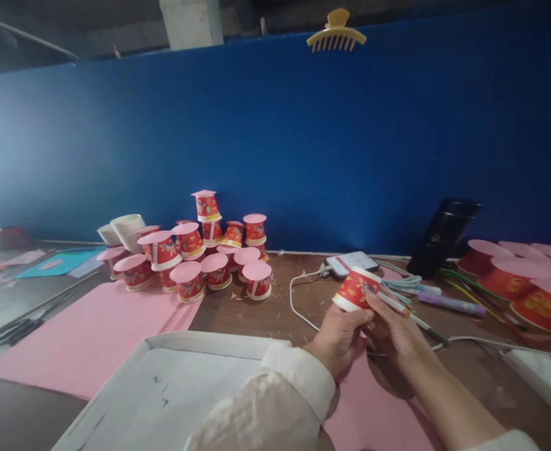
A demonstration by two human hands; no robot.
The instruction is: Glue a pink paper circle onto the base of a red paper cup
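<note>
Paper (369,410), pink and flat, is laid beneath the right forearm (463,401), and a shallow white box (214,340) is set to its left, partly covered by the left sleeve (298,376). Just beyond, a red paper cup (356,289) is held tilted above the counter (275,321). Its lower rim is gripped by the left hand (338,341), fingers curled in; its side is pinched by the right hand (395,332), nearly closed. By this two-handed grip the light cup is probably steadied without being crushed. Whether a pen (395,304) is also held by the right hand or lies behind it cannot be told.

Farther left, pink sheets (91,338) are stacked, with scissors (26,326) placed beside them. Cups with pink discs (188,290) are grouped and partly piled behind, seemingly inverted so that each disc is given a flat seat. A phone (353,264) is set behind the held cup, near a dark bottle (444,238). The rear is closed off by a blue partition (275,125), topped by a yellow hair clip (336,34), presumably parked out of the way.
</note>
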